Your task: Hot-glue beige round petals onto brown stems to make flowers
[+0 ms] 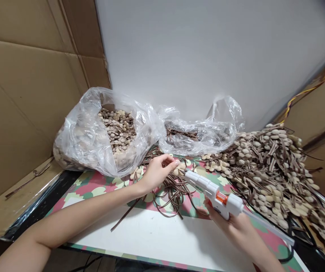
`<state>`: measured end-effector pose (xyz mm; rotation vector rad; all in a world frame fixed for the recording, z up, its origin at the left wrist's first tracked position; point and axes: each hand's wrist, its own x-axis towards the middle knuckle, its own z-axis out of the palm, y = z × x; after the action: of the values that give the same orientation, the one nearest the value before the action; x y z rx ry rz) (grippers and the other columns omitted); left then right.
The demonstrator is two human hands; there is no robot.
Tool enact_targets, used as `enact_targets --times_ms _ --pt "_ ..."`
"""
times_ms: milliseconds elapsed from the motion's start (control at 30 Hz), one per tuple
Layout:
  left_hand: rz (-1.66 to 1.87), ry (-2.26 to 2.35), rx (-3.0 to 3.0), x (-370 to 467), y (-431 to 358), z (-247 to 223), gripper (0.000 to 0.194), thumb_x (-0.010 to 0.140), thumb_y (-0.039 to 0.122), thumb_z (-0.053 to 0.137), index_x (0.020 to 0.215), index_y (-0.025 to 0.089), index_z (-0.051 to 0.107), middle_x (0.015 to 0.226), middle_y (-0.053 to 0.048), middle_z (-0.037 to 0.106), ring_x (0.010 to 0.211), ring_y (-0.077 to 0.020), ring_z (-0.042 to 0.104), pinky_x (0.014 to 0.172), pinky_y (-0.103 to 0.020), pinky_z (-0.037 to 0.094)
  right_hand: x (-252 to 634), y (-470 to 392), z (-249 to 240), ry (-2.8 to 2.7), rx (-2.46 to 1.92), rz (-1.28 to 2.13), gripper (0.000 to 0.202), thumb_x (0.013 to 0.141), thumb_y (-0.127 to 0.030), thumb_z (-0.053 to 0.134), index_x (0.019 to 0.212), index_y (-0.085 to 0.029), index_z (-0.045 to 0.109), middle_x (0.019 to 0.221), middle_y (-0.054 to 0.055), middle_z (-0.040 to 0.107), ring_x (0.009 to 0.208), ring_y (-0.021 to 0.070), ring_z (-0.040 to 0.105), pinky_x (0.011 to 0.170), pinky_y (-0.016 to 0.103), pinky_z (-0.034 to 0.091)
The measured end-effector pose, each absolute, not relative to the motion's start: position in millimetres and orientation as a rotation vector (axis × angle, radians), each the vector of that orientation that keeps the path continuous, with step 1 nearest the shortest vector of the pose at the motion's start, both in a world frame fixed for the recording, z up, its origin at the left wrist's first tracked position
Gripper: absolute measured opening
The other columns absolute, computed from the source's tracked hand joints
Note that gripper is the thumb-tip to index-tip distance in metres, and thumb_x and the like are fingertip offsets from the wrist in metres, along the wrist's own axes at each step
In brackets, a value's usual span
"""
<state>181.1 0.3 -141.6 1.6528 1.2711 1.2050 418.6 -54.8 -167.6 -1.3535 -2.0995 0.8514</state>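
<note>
My right hand (232, 223) is wrapped round the handle of a white hot glue gun (208, 185), which has an orange part in its body and a clear glue stick (270, 226) sticking out behind. Its dark nozzle points left, right beside a small beige petal-shaped piece (179, 169). That piece is pinched between the thumb and fingers of my left hand (159, 170). Beneath both hands, a loose tangle of brown ribbon strips (174, 196) spreads over the camouflage-patterned mat (94, 185).
An open clear bag (91, 132) of beige and brown pieces stands at the back left. Another clear bag (208, 132) holds brown strips. A large heap of beige pieces on ribbons (273, 173) fills the right side. Cardboard walls (29, 75) flank the table; a white board (140, 234) lies in front.
</note>
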Motion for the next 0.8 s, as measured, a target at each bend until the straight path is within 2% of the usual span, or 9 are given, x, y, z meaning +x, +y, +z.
enact_targets --times_ms 200,433,667,800 --pt "1.232 1.285 1.636 180.8 1.3 -142.0 0.027 0.081 0.041 0.052 0.079 0.016 0.061 0.073 -0.002 0.062 0.067 -0.014 0.054 0.06 -0.023 0.039 418.2 -54.8 -165.3 -2.158 -1.364 0.735 0.024 0.088 -0.038 0.043 0.092 -0.019 0.056 0.082 0.005 0.066 0.074 0.0202 0.063 0.065 0.026 0.05" --pt "1.247 1.298 1.609 182.2 1.2 -139.3 0.026 0.08 0.039 0.054 0.077 0.015 0.062 0.072 -0.001 0.062 0.067 -0.0138 0.053 0.06 -0.023 0.038 417.1 -55.2 -164.0 -2.126 -1.358 0.756 0.024 0.086 -0.039 0.047 0.09 -0.02 0.06 0.079 0.003 0.069 0.072 0.0205 0.065 0.064 0.024 0.052" --pt "1.25 1.298 1.578 181.8 1.5 -137.6 0.025 0.08 0.039 0.054 0.078 0.015 0.061 0.072 -0.002 0.061 0.068 -0.0139 0.054 0.06 -0.023 0.038 419.0 -55.9 -164.9 -2.109 -1.379 0.811 0.025 0.086 -0.038 0.046 0.095 -0.02 0.061 0.084 0.004 0.07 0.078 0.0211 0.066 0.069 0.024 0.052" --pt "1.243 1.274 1.595 180.7 1.7 -140.3 0.027 0.08 0.041 0.053 0.077 0.015 0.06 0.073 -0.002 0.062 0.068 -0.0144 0.054 0.06 -0.023 0.039 417.5 -55.8 -161.4 -2.116 -1.367 0.756 0.023 0.086 -0.038 0.046 0.088 -0.02 0.06 0.08 0.004 0.068 0.073 0.0198 0.064 0.062 0.023 0.052"
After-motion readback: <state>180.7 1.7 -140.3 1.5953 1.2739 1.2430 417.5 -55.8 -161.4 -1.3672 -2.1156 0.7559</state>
